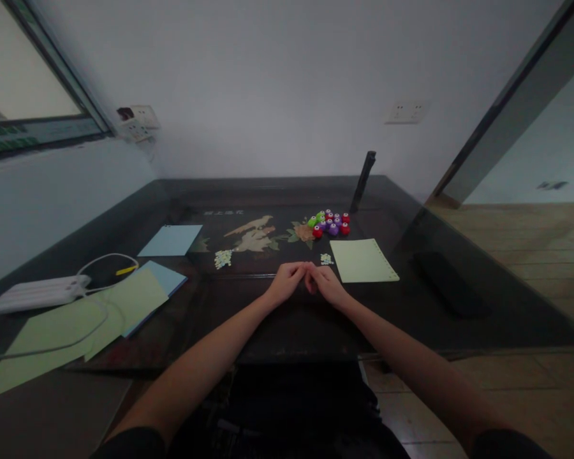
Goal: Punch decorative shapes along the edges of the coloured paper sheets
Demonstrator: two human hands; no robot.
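Observation:
My left hand [288, 280] and my right hand [325, 284] meet at the fingertips above the dark table, near its front middle. Both have curled fingers pressed together; whatever is between them, if anything, is too small or hidden to make out. Just beyond my right hand lies a small pile of tiny pale beads [326, 259]. A larger pile of similar pale beads [223, 259] is to the left of my left hand. Farther back, several round red, green and purple pieces with white, eye-like tops [332, 223] sit in a cluster. A pale yellow sheet [363, 261] lies right of my right hand.
The glossy dark table [210, 306] has a painted bird and flowers. Blue paper [171, 240], yellow-green sheets [129, 303], a white power strip [38, 293] and its cable occupy the left. A black upright stick [363, 182] stands at the back; a dark flat object [449, 284] lies right.

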